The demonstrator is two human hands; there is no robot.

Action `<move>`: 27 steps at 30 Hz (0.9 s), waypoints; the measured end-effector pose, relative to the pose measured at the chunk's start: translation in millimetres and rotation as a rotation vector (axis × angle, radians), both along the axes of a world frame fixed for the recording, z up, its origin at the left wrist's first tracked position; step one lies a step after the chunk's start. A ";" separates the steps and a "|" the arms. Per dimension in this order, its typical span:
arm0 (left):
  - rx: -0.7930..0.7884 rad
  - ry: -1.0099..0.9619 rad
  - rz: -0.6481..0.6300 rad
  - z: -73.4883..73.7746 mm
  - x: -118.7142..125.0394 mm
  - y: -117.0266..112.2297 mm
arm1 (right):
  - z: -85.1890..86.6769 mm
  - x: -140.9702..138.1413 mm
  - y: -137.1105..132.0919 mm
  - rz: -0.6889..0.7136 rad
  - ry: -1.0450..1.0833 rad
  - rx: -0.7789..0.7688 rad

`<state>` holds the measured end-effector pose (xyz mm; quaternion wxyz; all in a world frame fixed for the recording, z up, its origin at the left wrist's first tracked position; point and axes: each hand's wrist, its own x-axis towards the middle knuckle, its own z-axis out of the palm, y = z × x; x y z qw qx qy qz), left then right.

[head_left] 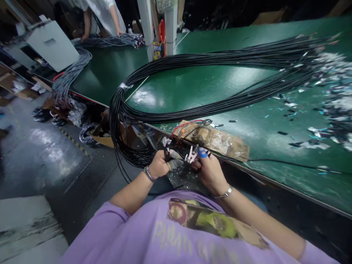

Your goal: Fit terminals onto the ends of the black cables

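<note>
I hold a few black wires [166,152] in my left hand [159,165]. My fingers are curled tight around them, and their ends stick up out of my fist. The wires are in front of my tummy, just below the edge of the green table [247,84]. My right hand [209,171] is close beside them. Its fingers are pressed together and pinch a little white piece [190,156]. I cannot tell what that piece is. One fingertip on that hand has blue tape [202,153] on it. Just past my hands, a worn bit of cardboard [220,141] lies on the table edge, and a thin red wire [184,124] curls over its left end. A big bundle of black cables [115,110] lies in a long loop on the table and hangs down over the edge near my left hand. Far on the right, lots of tiny cut scraps [330,110] are spread over the green top. At the far end, past a white post [170,29], another person [101,14] in a white shirt leans over a bunch of grey cables [68,77].
</note>
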<state>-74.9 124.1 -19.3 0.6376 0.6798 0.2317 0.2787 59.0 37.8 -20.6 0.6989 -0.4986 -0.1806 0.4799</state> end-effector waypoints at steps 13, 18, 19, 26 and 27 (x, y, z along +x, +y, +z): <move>-0.043 -0.019 -0.061 0.6 4.7 -2.4 | 0.7 -1.0 10.4 0.095 0.257 -0.012; -0.037 -0.059 -0.078 0.4 7.1 -5.3 | 2.3 -2.7 11.5 0.078 0.286 -0.035; -0.039 -0.053 -0.079 0.5 7.4 -5.3 | 2.6 -3.0 11.3 0.076 0.291 -0.043; -0.051 -0.011 -0.104 -0.8 3.4 -2.5 | -4.8 -3.3 5.7 0.138 0.380 -0.047; -0.042 -0.001 -0.108 -0.3 1.9 -2.8 | -7.4 -2.7 3.9 0.152 0.399 -0.049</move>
